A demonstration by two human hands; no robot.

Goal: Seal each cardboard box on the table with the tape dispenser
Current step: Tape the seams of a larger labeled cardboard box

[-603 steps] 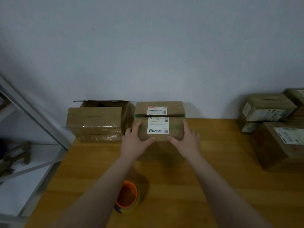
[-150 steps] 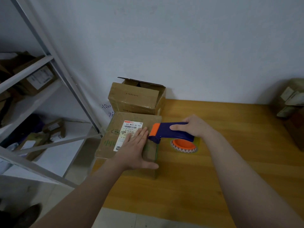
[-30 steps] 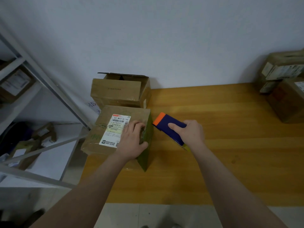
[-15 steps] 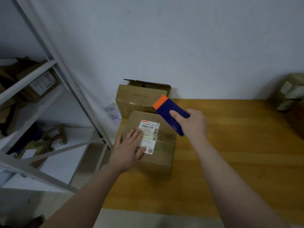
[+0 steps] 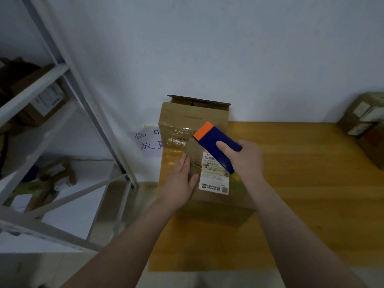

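The left hand (image 5: 178, 182) lies flat, fingers straight, on the labelled box (image 5: 216, 203) at the table's (image 5: 311, 194) left edge, while the right hand (image 5: 246, 161) wraps curled fingers around the tape dispenser (image 5: 215, 142).

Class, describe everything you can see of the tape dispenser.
The tape dispenser is dark blue and plastic-looking, with an orange cap at its far end and a yellow-green sliver at its near end. It is tilted, orange end up and left, over the labelled box. The right hand grips it, thumb across the blue face. Its roll is hidden; contact with the box cannot be told.
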